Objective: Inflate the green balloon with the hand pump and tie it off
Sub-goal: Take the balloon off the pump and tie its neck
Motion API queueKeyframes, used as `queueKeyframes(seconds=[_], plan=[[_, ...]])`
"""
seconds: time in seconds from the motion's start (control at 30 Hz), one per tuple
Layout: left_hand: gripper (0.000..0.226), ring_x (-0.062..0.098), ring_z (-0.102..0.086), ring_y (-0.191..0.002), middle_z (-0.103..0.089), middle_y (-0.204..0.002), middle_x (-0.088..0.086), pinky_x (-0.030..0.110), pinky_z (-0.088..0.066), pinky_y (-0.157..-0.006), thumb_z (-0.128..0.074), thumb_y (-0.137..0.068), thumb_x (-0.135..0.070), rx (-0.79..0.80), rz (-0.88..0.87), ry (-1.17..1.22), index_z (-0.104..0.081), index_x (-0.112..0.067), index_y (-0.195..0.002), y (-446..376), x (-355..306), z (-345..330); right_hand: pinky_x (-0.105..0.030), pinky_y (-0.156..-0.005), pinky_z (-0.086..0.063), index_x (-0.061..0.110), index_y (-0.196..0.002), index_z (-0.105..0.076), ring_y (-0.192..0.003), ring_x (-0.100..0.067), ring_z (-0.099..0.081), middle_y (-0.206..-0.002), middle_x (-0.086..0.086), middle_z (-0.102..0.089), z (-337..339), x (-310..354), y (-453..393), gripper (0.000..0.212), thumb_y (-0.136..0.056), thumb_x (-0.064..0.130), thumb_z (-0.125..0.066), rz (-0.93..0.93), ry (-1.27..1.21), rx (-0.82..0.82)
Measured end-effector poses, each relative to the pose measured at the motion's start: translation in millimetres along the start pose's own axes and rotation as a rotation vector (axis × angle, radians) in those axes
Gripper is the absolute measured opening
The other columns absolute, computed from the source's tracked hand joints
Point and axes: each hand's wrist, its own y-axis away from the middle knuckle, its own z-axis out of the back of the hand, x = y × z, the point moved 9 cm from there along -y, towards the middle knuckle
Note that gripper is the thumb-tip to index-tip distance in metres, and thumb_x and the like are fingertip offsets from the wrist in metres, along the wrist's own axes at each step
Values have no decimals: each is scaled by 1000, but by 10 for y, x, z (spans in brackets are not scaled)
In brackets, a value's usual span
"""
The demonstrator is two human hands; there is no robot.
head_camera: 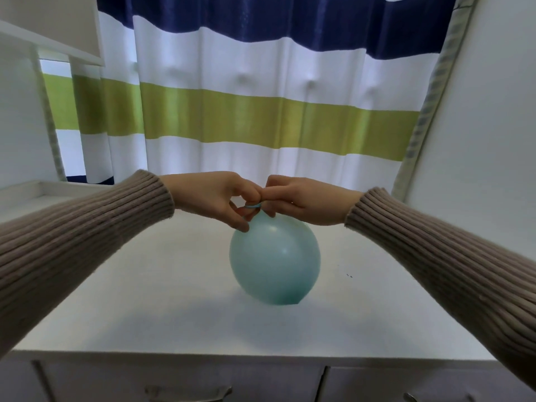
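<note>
A pale green inflated balloon (pixel 275 259) hangs neck-up over the white tabletop (pixel 145 300), its bottom near or touching the surface. The stretched neck (pixel 251 206) loops around fingers of my left hand (pixel 220 198), which pinches it just above the balloon's body. From the other side, my right hand (pixel 298 200) pinches the end of the neck, fingertips meeting those of the left hand. Both forearms wear ribbed brown sleeves. No hand pump is in view.
A striped curtain (pixel 261 111) in white, navy and green hangs behind the table. White shelving (pixel 43 36) stands at the left and a white wall at the right. Drawer fronts with handles (pixel 188 391) run below the table's front edge.
</note>
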Motion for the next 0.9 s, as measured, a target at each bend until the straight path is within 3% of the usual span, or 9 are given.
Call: queueKeyframes(seconds=[0.1, 0.2, 0.3, 0.4, 0.57, 0.63, 0.73, 0.8, 0.9], plan=[[13, -4, -56, -90, -63, -100, -28, 12, -45, -81, -70, -79, 0, -11, -46, -88, -58, 4, -78, 0, -57, 89, -25, -85, -43, 16, -95, -60, -86, -18, -53, -103, -4, -48, 38, 1, -4, 25, -102, 29, -40, -39, -90, 28], [9, -3, -54, -95, -62, -99, -30, 10, -42, -80, -64, -79, 6, -8, -85, -135, -63, 9, -87, 18, -119, 104, -9, -75, -40, 15, -93, -61, -84, -10, -55, -104, 1, -51, 6, 5, -8, 27, -102, 30, -40, -71, -191, 82], [14, 5, -49, -104, -64, -97, -20, 23, -46, -85, -58, -79, 10, -66, -171, -193, -67, 1, -86, 43, -216, 120, -8, -71, -39, 21, -83, -57, -68, 2, -48, -77, 19, -54, 27, 13, 13, 27, -102, 28, -40, -92, -295, 106], [14, 11, -42, -109, -64, -97, -6, 30, -42, -95, -61, -84, 2, -134, -251, -320, -68, 1, -95, 70, -282, 145, -16, -77, -41, 11, -89, -60, -73, 1, -47, -83, 15, -52, 46, -13, 23, 28, -102, 28, -42, -129, -314, 105], [8, 18, -36, -111, -60, -95, -7, 30, -35, -100, -67, -82, -19, -121, -329, -531, -62, -14, -82, 104, -334, 62, -27, -82, -39, 25, -84, -57, -82, -7, -50, -86, 11, -47, 38, 11, 77, 24, -101, 32, -41, -124, -160, 51], [17, 20, -38, -115, -63, -102, -8, 35, -38, -97, -62, -84, -32, -172, -372, -713, -65, -17, -89, 124, -363, 47, -28, -79, -39, 36, -97, -60, -78, -13, -50, -85, 8, -43, 51, 25, 103, 22, -101, 35, -39, -116, -38, 6], [17, 28, -53, -103, -65, -94, -4, 39, -47, -81, -61, -86, -32, -305, -517, -1024, -66, -15, -88, 168, -503, 52, -40, -83, -41, 25, -114, -62, -74, -23, -48, -89, 2, -41, 116, 78, 93, 29, -101, 35, -38, -102, 302, -133], [18, 26, -57, -94, -63, -89, -1, 36, -52, -68, -60, -87, -29, -289, -524, -966, -64, -12, -83, 163, -501, 76, -43, -87, -39, 20, -110, -65, -83, -23, -46, -91, 0, -41, 130, 115, 74, 29, -100, 34, -41, -92, 364, -196], [8, 21, -54, -90, -62, -91, 2, 38, -53, -70, -65, -87, -16, -216, -423, -636, -66, -8, -87, 103, -419, 88, -42, -103, -32, 20, -85, -67, -111, -21, -39, -109, 2, -43, 112, 30, 68, 25, -98, 32, -49, -116, 0, -160]])
